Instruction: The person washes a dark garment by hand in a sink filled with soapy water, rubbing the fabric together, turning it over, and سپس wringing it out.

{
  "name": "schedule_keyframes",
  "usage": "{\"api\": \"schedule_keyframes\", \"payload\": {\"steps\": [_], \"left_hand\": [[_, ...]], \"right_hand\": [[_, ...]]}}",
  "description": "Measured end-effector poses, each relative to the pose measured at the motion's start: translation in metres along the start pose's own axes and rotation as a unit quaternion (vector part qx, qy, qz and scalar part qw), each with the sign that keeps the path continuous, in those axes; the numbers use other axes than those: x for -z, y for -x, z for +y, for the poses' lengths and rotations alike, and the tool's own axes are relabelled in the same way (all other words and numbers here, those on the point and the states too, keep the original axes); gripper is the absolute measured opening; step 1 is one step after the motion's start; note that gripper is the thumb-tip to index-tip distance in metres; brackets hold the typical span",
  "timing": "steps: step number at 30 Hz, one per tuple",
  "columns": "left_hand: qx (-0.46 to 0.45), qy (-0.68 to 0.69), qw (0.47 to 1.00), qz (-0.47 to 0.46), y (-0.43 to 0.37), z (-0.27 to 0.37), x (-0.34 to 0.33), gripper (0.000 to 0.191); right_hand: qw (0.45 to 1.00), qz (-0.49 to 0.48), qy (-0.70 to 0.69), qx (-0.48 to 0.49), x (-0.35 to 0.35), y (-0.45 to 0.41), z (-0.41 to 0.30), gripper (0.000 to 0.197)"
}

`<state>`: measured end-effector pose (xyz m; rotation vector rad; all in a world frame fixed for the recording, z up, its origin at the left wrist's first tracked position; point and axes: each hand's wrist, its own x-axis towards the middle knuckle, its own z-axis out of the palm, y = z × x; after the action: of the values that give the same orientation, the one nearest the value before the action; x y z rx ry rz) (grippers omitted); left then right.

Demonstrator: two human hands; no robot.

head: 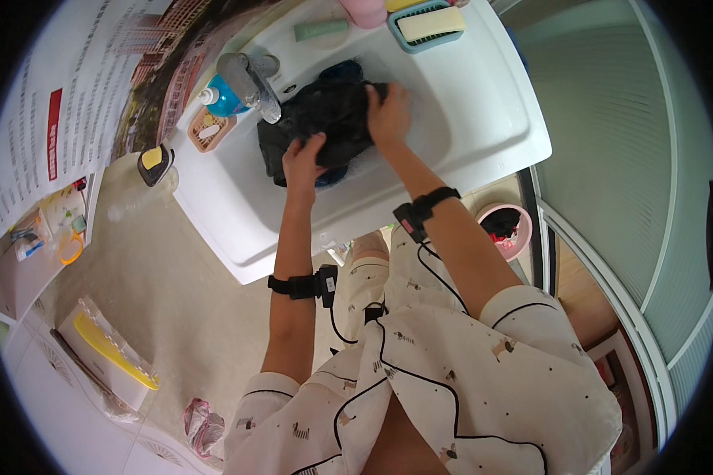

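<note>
A wet black garment (338, 119) lies bunched in the white washbasin (475, 113). My left hand (303, 160) grips its near left part, thumb against the cloth. My right hand (390, 116) holds its right edge, with some fingers hidden behind the fabric. Dark blue cloth (341, 71) shows beyond the black garment, and a bit more of it peeks out below. Suds or water surround the cloth. Over the garment's left side reaches the metal faucet (252, 86).
Left of the faucet stand a blue pump bottle (223, 98) and a pink soap dish (211, 130). A teal dish with a soap bar (431, 25) and a green tube (321, 29) rest on the far rim. A brush (155, 164) sits left. Below right is a pink bucket (526, 234) holding clothes.
</note>
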<state>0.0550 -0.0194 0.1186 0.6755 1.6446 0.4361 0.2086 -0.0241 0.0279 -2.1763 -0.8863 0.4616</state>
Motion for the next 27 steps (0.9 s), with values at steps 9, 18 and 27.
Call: {"api": "schedule_keyframes", "payload": {"steps": [9,18,27], "left_hand": [[-0.346,-0.614,0.704,0.090,-0.065,-0.037,-0.040,0.098],[-0.109,-0.789,0.603,0.047,-0.136,-0.064,-0.037,0.104],[-0.217,-0.742,0.630,0.077,-0.131,-0.032,-0.040,0.100]], "right_hand": [[0.941,-0.136,0.267,0.155,0.001,0.019,0.017,0.068],[0.892,-0.333,0.286,0.102,-0.036,0.002,0.018,0.062],[0.943,-0.229,0.203,0.134,-0.047,-0.005,0.025,0.048]]}}
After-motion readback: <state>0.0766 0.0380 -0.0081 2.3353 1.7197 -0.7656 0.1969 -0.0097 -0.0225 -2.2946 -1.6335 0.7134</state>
